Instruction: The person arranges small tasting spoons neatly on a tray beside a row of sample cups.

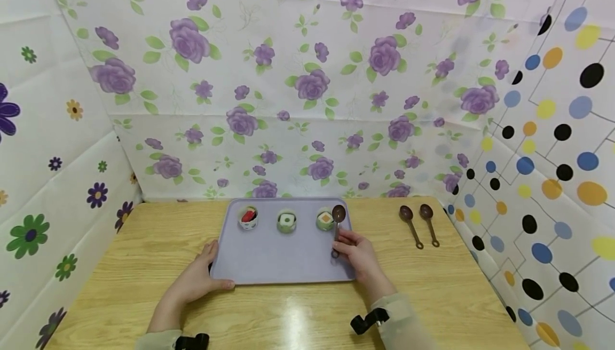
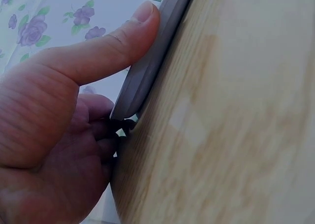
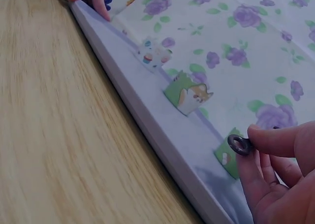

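My right hand (image 1: 361, 259) pinches the handle of a dark brown spoon (image 1: 338, 213) over the right side of a lavender tray (image 1: 283, 267). The spoon's bowl points away, beside the right cup (image 1: 324, 222), which has an orange-and-white piece in it. In the right wrist view, the ring end of the spoon (image 3: 239, 145) sticks out between thumb and fingers. My left hand (image 1: 194, 280) grips the tray's near left corner, thumb along the front rim (image 2: 147, 71). A middle cup (image 1: 286, 224) holds a white-and-green piece; the left cup (image 1: 248, 221) holds something red.
Two more dark brown spoons, a left one (image 1: 407, 214) and a right one (image 1: 426, 213), lie on the wooden table (image 1: 432, 296) right of the tray. A flowered sheet (image 1: 288, 142) hangs behind the table, and a dotted sheet (image 1: 543, 179) stands at the right.
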A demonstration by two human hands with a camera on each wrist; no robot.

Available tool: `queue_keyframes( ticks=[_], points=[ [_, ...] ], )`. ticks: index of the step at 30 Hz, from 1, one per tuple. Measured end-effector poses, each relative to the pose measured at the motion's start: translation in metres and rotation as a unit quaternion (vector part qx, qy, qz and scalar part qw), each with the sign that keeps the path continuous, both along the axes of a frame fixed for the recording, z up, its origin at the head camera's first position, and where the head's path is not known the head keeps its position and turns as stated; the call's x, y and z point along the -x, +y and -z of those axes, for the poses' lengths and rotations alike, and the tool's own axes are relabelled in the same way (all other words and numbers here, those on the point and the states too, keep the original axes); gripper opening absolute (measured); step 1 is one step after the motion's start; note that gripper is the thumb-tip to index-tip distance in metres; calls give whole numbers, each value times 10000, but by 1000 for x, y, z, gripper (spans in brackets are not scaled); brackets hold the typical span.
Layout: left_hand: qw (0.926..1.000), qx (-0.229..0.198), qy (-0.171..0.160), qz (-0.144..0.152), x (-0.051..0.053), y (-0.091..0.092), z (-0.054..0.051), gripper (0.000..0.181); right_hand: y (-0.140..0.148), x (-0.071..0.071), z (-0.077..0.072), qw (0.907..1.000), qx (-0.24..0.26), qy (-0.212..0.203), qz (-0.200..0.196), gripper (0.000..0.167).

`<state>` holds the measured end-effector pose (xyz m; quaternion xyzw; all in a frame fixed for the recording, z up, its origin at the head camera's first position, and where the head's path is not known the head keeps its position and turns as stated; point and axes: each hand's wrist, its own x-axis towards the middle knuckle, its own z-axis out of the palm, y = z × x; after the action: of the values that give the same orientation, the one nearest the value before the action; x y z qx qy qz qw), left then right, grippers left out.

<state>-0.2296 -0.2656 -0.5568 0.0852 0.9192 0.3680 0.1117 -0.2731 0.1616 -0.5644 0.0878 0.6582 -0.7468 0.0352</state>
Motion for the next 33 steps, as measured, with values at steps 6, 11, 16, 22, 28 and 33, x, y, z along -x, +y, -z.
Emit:
queue_keyframes(
  ticks=[6, 11, 16, 22, 28, 33],
  points=[
    [10000, -36, -29, -7, 1, 1, -2, 140, -16, -1, 0, 9996, 95, -21, -274, 49],
    [10000, -38, -35, -4, 3, 2, -3, 140, -27, -3, 2, 9991, 118, -29, -418, 50],
    [10000, -33, -46, -25, 4, 3, -4, 140, -38, -4, 3, 9988, 154, 51, -457, 51],
    [9999, -89, -135, -25, 2, 2, -4, 140, -50, -7, 2, 9985, 112, 77, -534, 52],
    [9999, -99, -119, -33, 0, 1, -4, 139, -61, -10, 0, 9974, 58, 120, -706, 53],
    [10000, -58, -44, -24, 0, 1, -2, 139, -71, -11, -2, 9970, 26, 120, -765, 53]
  ],
)
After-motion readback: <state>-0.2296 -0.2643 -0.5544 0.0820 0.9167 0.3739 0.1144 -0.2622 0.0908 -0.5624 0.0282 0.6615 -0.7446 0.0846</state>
